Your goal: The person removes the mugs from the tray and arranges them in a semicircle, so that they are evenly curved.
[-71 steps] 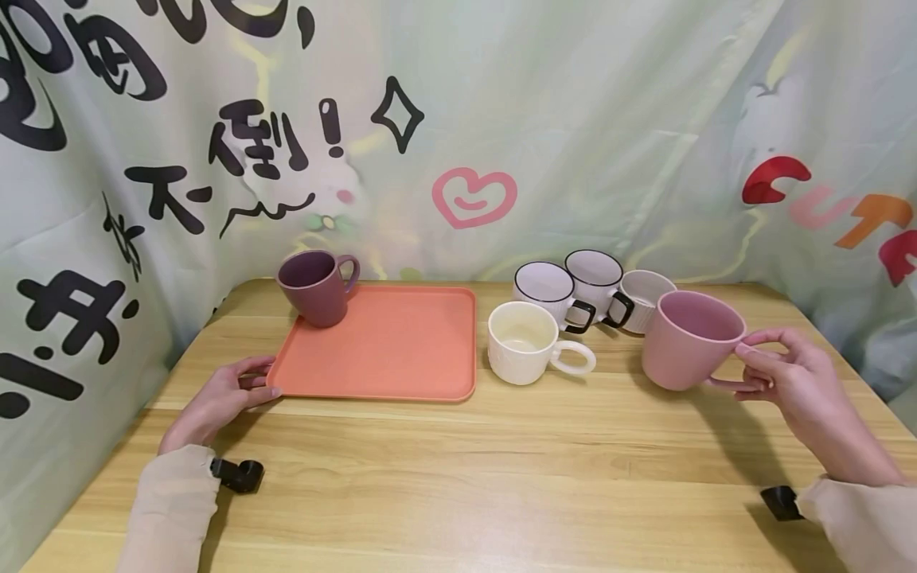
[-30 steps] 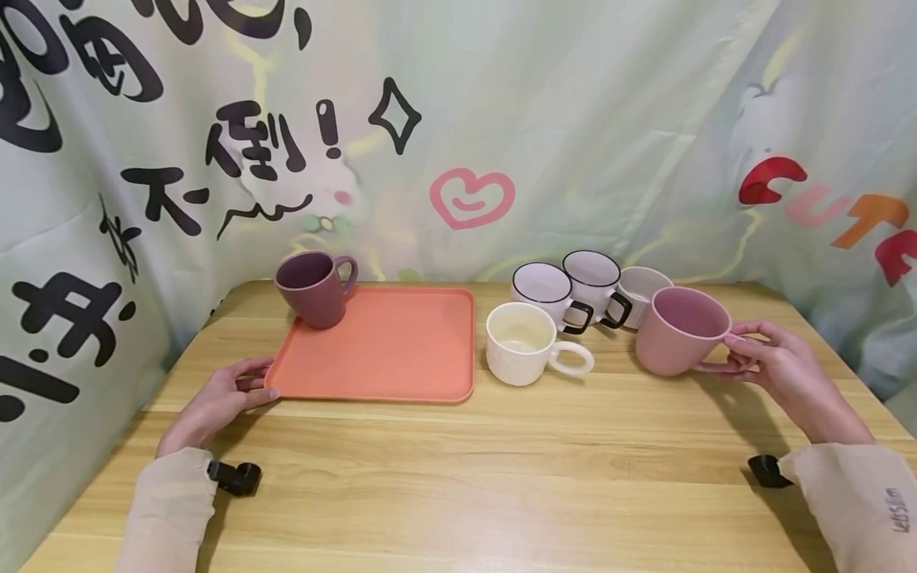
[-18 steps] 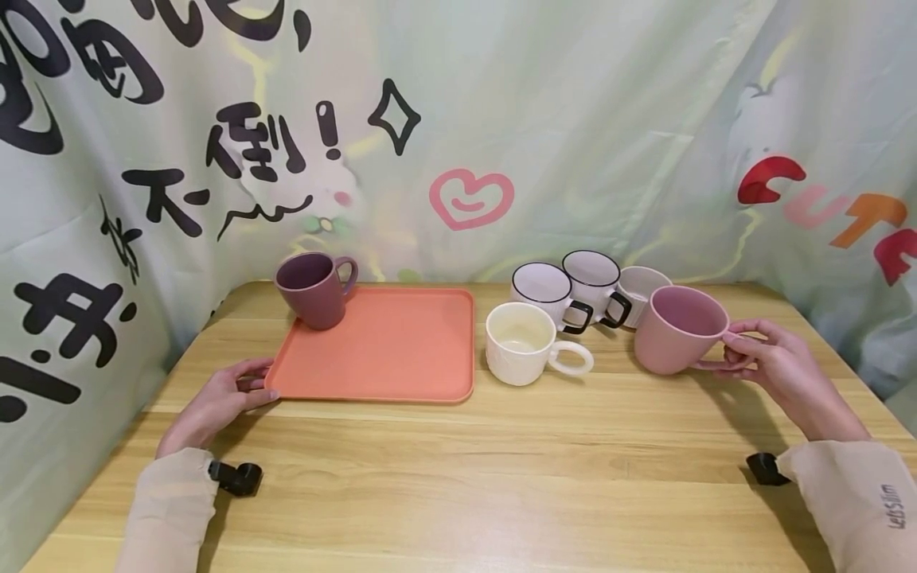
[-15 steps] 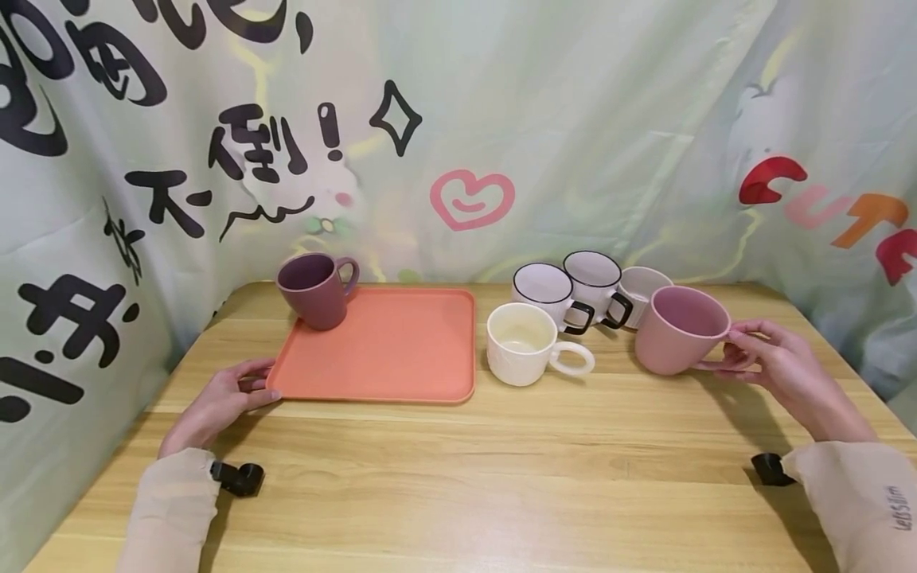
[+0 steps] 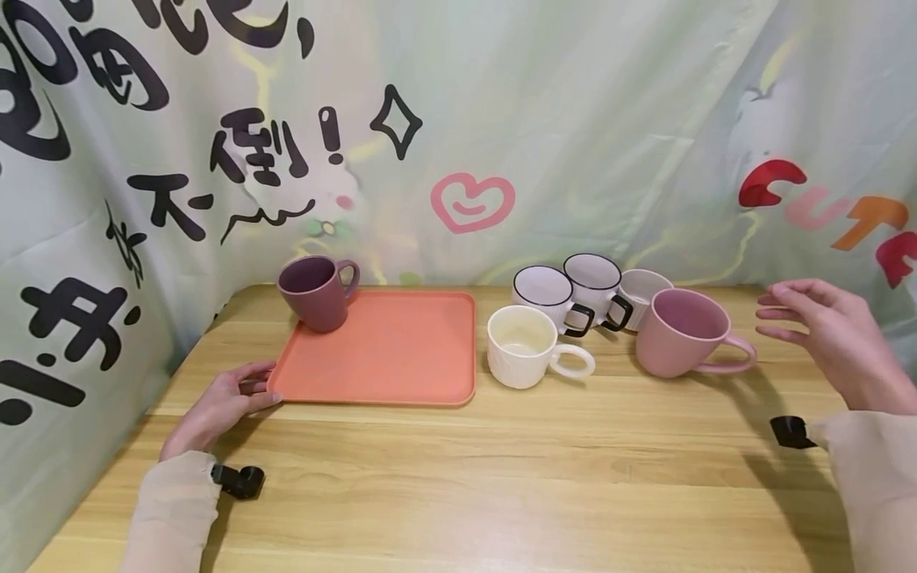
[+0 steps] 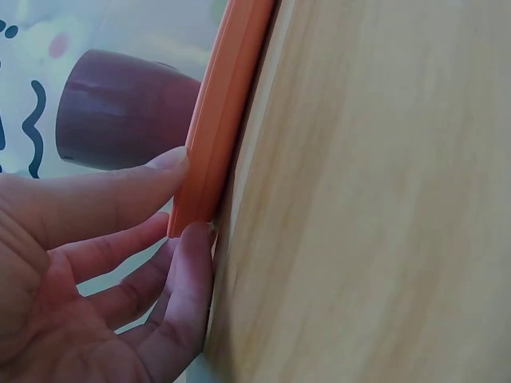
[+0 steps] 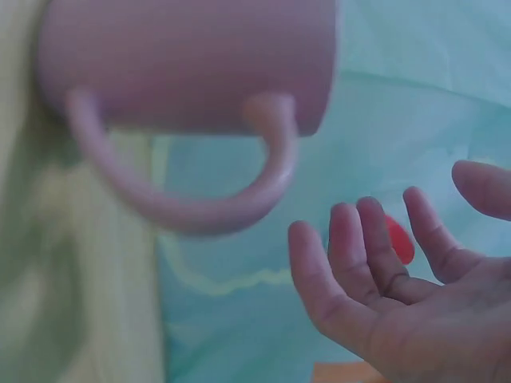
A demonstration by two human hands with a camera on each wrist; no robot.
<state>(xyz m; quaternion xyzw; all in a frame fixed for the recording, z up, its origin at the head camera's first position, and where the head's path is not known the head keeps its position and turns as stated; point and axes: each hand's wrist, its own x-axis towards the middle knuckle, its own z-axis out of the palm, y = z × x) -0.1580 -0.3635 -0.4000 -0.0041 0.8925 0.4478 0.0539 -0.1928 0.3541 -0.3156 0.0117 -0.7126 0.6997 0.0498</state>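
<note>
My left hand (image 5: 222, 402) pinches the near left corner of the orange tray (image 5: 394, 350). In the left wrist view the thumb lies on the rim of the tray (image 6: 215, 120) and a finger sits under it. A dark purple mug (image 5: 315, 294) stands on the tray's far left corner. At the right my right hand (image 5: 831, 334) is raised with loose fingers, holding nothing. Just left of it, the pink mug (image 5: 673, 342) stands upright on the table, handle toward the hand. The right wrist view shows a gap between the fingers and the mug handle (image 7: 192, 211).
Between tray and pink mug stand a cream mug (image 5: 519, 350) with a ring handle and two white mugs, one front (image 5: 544, 290) and one behind (image 5: 593, 278), with black rims. A ribbed whitish cup (image 5: 641, 290) is partly behind the pink mug. A printed curtain (image 5: 573, 119) hangs behind the table.
The right hand first brought the pink mug left and back to the table beside the ribbed cup, then let go of its handle and moved up and right. The left hand stayed put.
</note>
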